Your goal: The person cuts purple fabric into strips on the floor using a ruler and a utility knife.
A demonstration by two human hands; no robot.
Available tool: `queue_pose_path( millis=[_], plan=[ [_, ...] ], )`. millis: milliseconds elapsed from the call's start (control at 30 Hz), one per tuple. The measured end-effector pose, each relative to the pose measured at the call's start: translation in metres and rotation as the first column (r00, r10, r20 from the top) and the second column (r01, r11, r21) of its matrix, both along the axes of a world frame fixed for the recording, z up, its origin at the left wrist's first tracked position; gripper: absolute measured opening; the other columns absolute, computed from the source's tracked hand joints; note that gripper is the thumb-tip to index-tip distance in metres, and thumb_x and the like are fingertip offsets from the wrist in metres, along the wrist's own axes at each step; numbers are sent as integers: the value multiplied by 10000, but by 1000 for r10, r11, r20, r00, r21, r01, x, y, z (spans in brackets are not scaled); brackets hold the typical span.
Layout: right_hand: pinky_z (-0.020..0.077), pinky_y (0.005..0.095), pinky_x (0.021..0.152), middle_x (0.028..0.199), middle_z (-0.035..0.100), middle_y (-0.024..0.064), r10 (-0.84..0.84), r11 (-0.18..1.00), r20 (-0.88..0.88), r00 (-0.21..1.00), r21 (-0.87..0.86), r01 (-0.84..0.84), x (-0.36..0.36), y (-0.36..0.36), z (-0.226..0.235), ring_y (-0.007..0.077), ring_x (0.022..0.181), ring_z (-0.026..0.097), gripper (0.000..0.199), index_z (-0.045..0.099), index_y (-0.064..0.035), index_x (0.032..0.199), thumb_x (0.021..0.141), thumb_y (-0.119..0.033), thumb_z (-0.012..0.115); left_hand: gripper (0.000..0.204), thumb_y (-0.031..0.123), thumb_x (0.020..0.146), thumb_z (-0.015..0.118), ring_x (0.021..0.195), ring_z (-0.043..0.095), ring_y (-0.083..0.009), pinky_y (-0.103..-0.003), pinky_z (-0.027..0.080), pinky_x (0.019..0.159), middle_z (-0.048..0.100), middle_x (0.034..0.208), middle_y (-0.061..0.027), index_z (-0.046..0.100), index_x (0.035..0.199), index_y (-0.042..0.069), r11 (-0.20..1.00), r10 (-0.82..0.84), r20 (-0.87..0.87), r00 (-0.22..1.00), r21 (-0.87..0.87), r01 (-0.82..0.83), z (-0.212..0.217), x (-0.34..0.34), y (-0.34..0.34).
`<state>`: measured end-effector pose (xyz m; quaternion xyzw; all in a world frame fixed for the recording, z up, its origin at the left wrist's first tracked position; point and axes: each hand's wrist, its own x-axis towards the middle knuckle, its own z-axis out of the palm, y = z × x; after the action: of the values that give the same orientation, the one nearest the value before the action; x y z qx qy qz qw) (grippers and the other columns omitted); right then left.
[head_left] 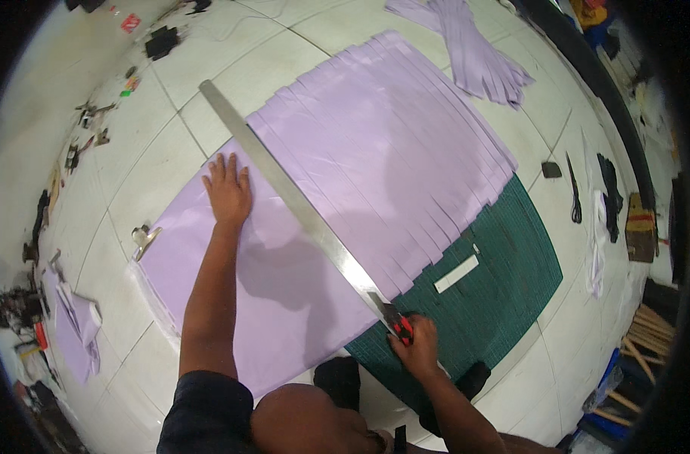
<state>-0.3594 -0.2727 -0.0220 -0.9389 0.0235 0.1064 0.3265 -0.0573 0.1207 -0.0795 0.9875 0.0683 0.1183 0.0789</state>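
Right hand grips cutter, likely | left hand flat on lilac fabric

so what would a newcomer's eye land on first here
The big sheet of lilac fabric across the middle of the tiled floor, its right part already slit into long strips over a dark green cutting mat. Next, the long metal ruler lying diagonally on it, with the left hand pressed flat beside it and the right hand gripping a red-handled cutter at its near end.

Near the top left you see a small red packet lying flat on the white floor. On the green mat lies a white rectangular label.
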Motion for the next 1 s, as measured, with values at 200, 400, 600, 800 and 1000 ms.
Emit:
queue_pose_path(
  millis=[200,400,600,800,1000],
  plan=[
    [438,495,895,1055,598,207,-4,994,120,993,112,-10,-13,2,0,397,1013,557,377,616,-2,997,708,-155,805,472,315,1016,424,1424,297,-417,-581,178,1166,362,1531,-197,463,1431,92,988,-13,-47,999,-156,6,5,-2,4],
    [433,503,903,1070,592,205,-54,986,40,998,160,47,-28,4,2,398,1013,556,404,615,-3,1010,705,-184,808,346,213,979,488,1299,463,-401,-566,319,1084,533,1374,-200,537,1282,51,945,-59,22,998,-321,63,21,-1,13],
    [395,505,934,1093,587,185,-26,993,71,997,120,17,-37,7,-10,383,1053,541,412,609,-21,1036,731,-217,805,347,209,925,563,1090,585,-368,-510,409,960,624,1196,-154,586,1228,43,947,-124,71,990,-290,140,26,4,21],
    [357,508,922,1097,581,177,-43,997,80,996,72,37,-35,14,-9,379,1051,532,445,583,-32,1091,760,-235,800,548,345,854,668,1193,528,-396,-473,405,1021,581,1268,-223,575,1296,35,963,-247,-23,969,-115,243,34,10,27],
    [349,506,927,1110,577,175,-62,997,126,990,57,55,-34,18,-20,379,1061,524,472,578,-26,1099,750,-231,820,891,503,730,773,1397,356,-394,-459,281,1164,372,1498,-262,467,1426,38,949,-255,-249,934,-248,193,47,15,32]
  ],
)
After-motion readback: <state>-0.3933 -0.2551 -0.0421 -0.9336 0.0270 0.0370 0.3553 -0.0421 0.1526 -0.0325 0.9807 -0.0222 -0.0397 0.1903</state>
